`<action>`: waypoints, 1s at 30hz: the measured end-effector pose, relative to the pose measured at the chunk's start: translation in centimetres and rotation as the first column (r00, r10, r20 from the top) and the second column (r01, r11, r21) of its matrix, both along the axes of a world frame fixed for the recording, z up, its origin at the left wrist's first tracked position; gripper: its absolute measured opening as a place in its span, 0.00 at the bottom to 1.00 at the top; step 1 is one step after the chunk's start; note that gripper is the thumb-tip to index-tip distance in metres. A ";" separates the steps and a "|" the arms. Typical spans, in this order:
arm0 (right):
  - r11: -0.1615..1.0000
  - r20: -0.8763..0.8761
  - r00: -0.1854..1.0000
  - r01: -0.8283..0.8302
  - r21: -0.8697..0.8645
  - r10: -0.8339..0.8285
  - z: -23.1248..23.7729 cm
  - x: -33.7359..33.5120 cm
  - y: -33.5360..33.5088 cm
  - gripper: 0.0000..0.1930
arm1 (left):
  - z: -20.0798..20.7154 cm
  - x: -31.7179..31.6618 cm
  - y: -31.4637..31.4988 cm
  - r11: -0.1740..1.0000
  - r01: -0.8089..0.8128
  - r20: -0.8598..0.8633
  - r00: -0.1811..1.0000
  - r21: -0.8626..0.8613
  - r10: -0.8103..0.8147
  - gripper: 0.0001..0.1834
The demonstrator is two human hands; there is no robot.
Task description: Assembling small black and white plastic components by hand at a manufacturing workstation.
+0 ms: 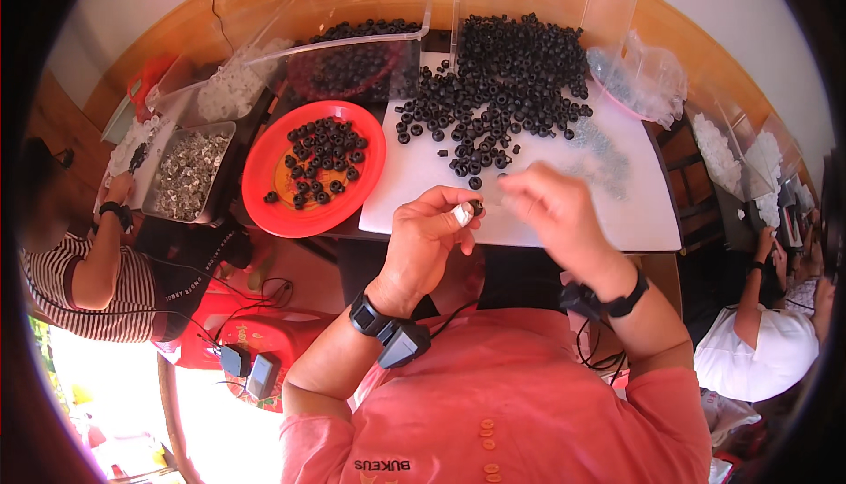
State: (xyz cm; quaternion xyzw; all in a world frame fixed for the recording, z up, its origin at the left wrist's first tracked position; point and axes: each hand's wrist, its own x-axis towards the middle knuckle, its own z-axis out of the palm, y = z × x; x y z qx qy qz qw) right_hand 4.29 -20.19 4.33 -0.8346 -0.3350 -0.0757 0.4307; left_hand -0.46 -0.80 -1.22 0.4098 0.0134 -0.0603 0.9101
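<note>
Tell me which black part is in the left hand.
The black part pinched in the left hand; others lie loose, as on the white board and red plate.

Your shirt [529, 378] was coral red with orange buttons [486, 443], your wristbands [627, 302] black. The covering [462, 214] on your left fingers [447, 195] was white, the small piece [478, 207] they held black. The parts [524, 79] heaped on your white surface [520, 224] were black; the plate [253, 195] was red with an orange-yellow centre. A co-worker's top [110, 286] had dark-and-white stripes.
</note>
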 end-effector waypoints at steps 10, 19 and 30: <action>0.819 0.334 0.942 0.214 -0.533 -0.029 -1.9 9.9 -0.4 0.09 | 0.0 0.1 -0.5 0.996 0.015 0.060 0.998 0.087 -0.020 0.11; 0.877 0.096 0.995 0.081 -0.474 -0.040 0.6 6.2 -1.9 0.03 | -0.6 -0.2 0.1 0.996 0.019 0.104 0.994 0.082 -0.027 0.13; 0.833 0.428 0.903 0.223 -0.506 0.018 -3.0 0.4 -3.3 0.08 | -0.4 -0.3 -0.3 0.990 0.001 0.129 0.992 0.144 -0.019 0.13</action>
